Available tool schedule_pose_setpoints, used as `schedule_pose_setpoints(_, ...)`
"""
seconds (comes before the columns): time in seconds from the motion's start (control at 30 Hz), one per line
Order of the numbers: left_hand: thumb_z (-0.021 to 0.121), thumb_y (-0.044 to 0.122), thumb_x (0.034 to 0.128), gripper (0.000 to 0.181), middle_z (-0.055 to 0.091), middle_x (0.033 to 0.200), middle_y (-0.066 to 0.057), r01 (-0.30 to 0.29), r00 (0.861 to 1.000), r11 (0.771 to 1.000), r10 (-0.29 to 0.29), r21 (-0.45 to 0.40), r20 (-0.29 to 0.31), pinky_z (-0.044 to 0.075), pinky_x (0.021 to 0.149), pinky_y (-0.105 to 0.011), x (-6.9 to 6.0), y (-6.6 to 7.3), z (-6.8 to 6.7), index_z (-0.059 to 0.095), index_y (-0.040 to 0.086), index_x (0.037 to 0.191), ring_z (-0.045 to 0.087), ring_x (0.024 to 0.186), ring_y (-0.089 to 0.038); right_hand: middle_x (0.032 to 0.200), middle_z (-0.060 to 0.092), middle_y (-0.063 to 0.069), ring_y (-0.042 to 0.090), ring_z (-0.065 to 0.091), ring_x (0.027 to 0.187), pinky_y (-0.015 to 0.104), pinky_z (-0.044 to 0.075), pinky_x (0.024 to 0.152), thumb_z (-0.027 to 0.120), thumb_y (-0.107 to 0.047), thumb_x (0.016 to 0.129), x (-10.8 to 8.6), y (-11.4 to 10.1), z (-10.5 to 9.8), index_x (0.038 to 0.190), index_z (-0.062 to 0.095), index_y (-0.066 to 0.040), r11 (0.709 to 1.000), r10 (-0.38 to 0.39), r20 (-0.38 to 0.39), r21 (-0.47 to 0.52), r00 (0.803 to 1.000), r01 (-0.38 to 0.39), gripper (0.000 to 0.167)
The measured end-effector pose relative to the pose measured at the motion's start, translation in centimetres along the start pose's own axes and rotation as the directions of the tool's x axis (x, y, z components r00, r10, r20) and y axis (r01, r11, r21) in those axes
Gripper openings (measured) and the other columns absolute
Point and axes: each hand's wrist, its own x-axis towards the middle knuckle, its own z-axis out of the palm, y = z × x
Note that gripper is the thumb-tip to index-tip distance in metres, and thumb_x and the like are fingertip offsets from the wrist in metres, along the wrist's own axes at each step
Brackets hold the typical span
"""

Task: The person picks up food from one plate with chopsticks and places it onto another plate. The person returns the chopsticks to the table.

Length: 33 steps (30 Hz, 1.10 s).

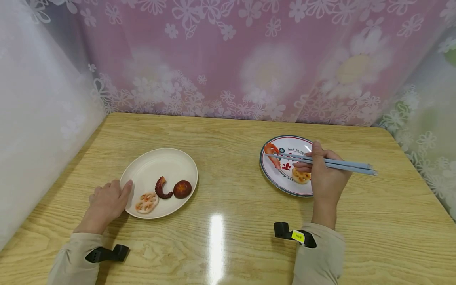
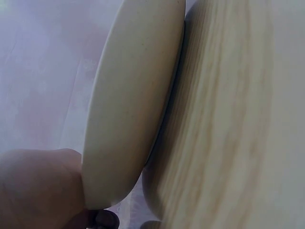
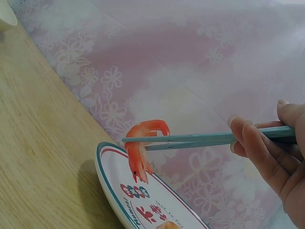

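My right hand (image 1: 325, 174) grips a pair of light blue chopsticks (image 1: 338, 163). Their tips lie across an orange shrimp (image 3: 138, 150), which shows between them at the left side of the patterned plate (image 1: 286, 192). Whether the shrimp still touches that plate I cannot tell. A browned, flower-shaped slice (image 1: 301, 176) lies on the same plate, partly behind the hand. On the left, my left hand (image 1: 108, 204) holds the rim of a cream plate (image 1: 156, 160), thumb over the edge. That plate bears a lotus root slice (image 1: 147, 202), a curled octopus tentacle (image 1: 162, 189) and a brown mushroom cap (image 1: 182, 189).
Both plates stand on a wood-grain table (image 1: 228, 158), with bare tabletop between them. A pink floral curtain (image 1: 221, 59) hangs behind the table's back edge, and pale cloth hangs at both sides. Each wrist wears a black camera mount.
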Motion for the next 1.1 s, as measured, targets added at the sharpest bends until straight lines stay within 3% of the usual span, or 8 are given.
schedule_pose_setpoints(0.5, 0.016, 0.046, 0.1045, 0.075, 0.046, 0.115, -0.044, 0.004, 1.0, 1.0, -0.004, -0.004, 0.003, 0.032, 0.081, -0.063, -0.1, 0.1, -0.1, 0.037, -0.024, 0.123, 0.041, 0.103, -0.06, 0.063, 0.067, 0.009, 0.016, 0.067, 0.049, 0.027, 0.049, 0.043, 0.067, -0.017, 0.092, -0.2, -0.2, 0.7, 0.074, 0.064, 0.011, 0.999, -0.004, 0.016, -0.053, 1.0, 0.005, 0.034)
schedule_pose_setpoints(0.8, 0.017, 0.046, 0.1045, 0.075, 0.046, 0.115, -0.043, 0.006, 1.0, 1.0, -0.006, -0.007, 0.009, 0.033, 0.082, -0.063, -0.1, 0.1, -0.1, 0.037, -0.024, 0.123, 0.041, 0.103, -0.06, 0.062, 0.067, 0.011, 0.018, 0.066, 0.048, 0.029, 0.05, 0.044, 0.067, -0.019, 0.092, -0.6, -0.3, 2.0, 0.076, 0.063, 0.015, 1.0, 0.0, 0.085, -0.027, 0.996, 0.003, 0.038)
schedule_pose_setpoints(1.1, 0.017, 0.045, 0.1046, 0.074, 0.047, 0.113, -0.042, -0.001, 1.0, 1.0, 0.001, -0.007, -0.001, 0.033, 0.082, -0.063, 0.0, 0.0, 0.0, 0.038, -0.023, 0.122, 0.042, 0.102, -0.059, 0.061, 0.067, 0.014, 0.017, 0.066, 0.048, 0.029, 0.051, 0.046, 0.067, -0.025, 0.092, -1.2, -0.6, 3.5, 0.076, 0.063, 0.014, 0.997, 0.017, 0.131, -0.075, 0.991, -0.007, 0.042)
